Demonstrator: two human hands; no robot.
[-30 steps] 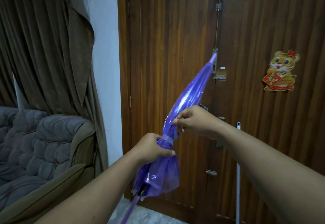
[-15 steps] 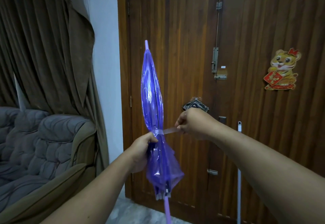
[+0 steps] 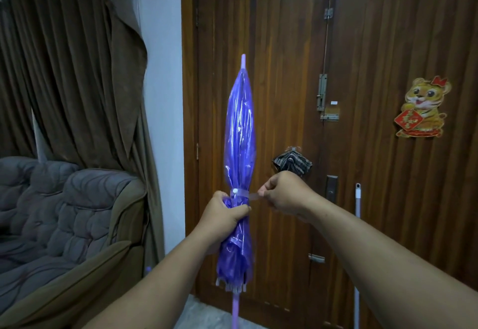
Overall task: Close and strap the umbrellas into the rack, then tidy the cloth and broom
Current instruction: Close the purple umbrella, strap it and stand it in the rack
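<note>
A folded purple umbrella (image 3: 240, 132) stands upright in front of me, tip up, its pale shaft running down out of the frame. My left hand (image 3: 223, 214) grips the bunched canopy just below the strap. A clear strap (image 3: 248, 195) with a white snap is wound round the canopy, and my right hand (image 3: 283, 191) pinches its free end, pulled out to the right. A striped cloth (image 3: 292, 164) hangs on the door handle behind my right hand. A white broom handle (image 3: 357, 207) leans upright against the door at the right.
A dark wooden double door (image 3: 279, 57) with bolts fills the background, with a tiger sticker (image 3: 422, 108) on its right leaf. A grey padded sofa (image 3: 59, 212) and brown curtains (image 3: 64, 70) are on the left. Pale tiled floor shows at the bottom.
The umbrella swung from tilted right to upright. The strap went round the canopy, and my right hand now holds its end out to the right.
</note>
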